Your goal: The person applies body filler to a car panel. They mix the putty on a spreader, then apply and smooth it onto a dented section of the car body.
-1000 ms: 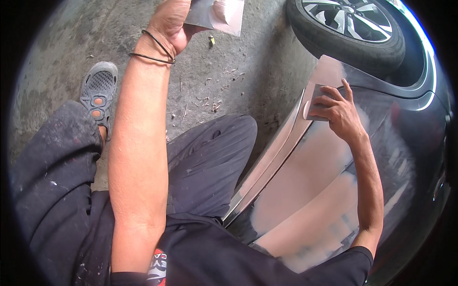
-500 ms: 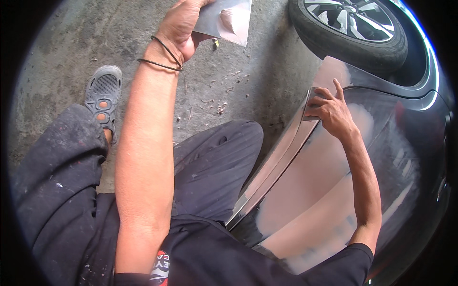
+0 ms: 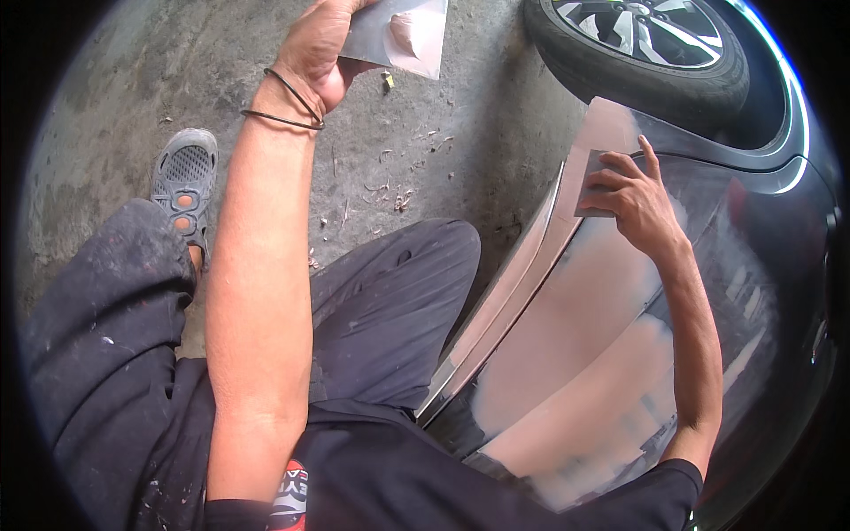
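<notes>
My left hand [image 3: 317, 49] grips a flat grey plate [image 3: 425, 44] by its edge, at the top of the view. A mound of pinkish body filler [image 3: 404, 34] sits on that plate. On the right, my right hand [image 3: 639, 202] holds a thin grey spreader [image 3: 595, 188], fingers pressed along it. The spreader lies against the lower edge of the dark car body panel [image 3: 753, 257], just behind the wheel arch. Broad patches of pinkish filler [image 3: 567, 301] cover the panel below my right hand, with smeared, uneven borders.
A car wheel [image 3: 651, 53] with a black tyre stands at the upper right, close to the panel. Small scraps [image 3: 401, 201] litter the concrete floor [image 3: 106, 124]. My bent knee [image 3: 443, 257] is beside the sill, and my grey clog [image 3: 185, 173] rests at the left.
My right hand and the spreader have shifted slightly right, from the sill edge further onto the panel. The left hand with its plate appears a little further left as the whole view shifts.
</notes>
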Motion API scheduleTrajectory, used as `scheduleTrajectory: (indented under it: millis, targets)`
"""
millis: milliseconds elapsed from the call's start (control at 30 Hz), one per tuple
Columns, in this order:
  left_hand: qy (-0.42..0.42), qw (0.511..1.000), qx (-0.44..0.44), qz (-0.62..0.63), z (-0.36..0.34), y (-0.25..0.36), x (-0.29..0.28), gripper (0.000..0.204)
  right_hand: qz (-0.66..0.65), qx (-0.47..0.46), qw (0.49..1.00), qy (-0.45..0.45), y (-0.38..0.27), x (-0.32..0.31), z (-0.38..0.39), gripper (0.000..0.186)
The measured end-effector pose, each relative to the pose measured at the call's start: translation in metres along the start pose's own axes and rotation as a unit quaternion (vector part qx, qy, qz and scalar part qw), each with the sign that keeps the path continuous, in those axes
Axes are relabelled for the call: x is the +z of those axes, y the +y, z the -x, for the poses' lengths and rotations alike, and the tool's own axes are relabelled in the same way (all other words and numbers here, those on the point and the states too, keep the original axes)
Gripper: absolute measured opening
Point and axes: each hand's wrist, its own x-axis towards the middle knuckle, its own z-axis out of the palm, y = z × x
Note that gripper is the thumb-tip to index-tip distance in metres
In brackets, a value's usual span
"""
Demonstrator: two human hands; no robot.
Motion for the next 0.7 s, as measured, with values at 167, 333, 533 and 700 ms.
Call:
scheduleTrajectory:
  millis: [167, 333, 533, 700]
  targets:
    - [0.026, 1.0, -0.006, 0.012, 0.0, 0.0, 0.009, 0.031, -0.009, 0.009, 1.0, 0.012, 0.003, 0.021, -0.011, 0.051]
    - [0.047, 0.999, 0.005, 0.021, 0.002, -0.001, 0.004, 0.032, -0.018, 0.018, 1.0, 0.004, -0.001, 0.021, -0.022, 0.046]
    - [0.025, 1.0, -0.005, 0.012, 0.003, 0.003, 0.004, 0.032, -0.014, 0.023, 1.0, 0.002, 0.003, 0.035, -0.029, 0.047]
    - [0.014, 1.0, -0.001, 0.013, 0.003, 0.002, 0.0, 0.033, -0.009, 0.015, 1.0, -0.012, 0.005, 0.037, -0.036, 0.048]
